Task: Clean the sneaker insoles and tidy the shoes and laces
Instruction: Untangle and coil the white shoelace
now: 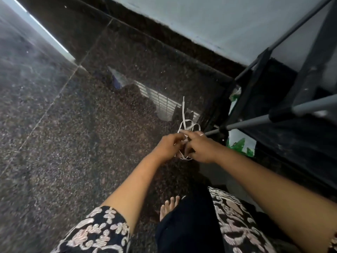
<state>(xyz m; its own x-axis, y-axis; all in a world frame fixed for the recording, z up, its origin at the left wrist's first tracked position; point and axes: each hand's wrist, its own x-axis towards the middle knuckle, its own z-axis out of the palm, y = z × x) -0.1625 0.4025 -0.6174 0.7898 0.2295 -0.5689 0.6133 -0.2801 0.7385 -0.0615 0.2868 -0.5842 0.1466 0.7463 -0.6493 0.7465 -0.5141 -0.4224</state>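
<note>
While the person stood barefoot on the dark speckled floor (76, 143), both hands met over it: the left hand (168, 147) and the right hand (199, 148) were pinched shut on a white shoelace (184, 114), looped between the fingers, one end sticking up. A dark rack (273, 114) stood close at the right, green-and-white plastic (238, 145) beneath it. Open floor lay to the left. No writing was legible.

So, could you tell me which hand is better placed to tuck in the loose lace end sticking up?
Probably the right hand: its fingers already reach up to the white lace loops below that end, while the left hand pinches the bundle lower.
</note>
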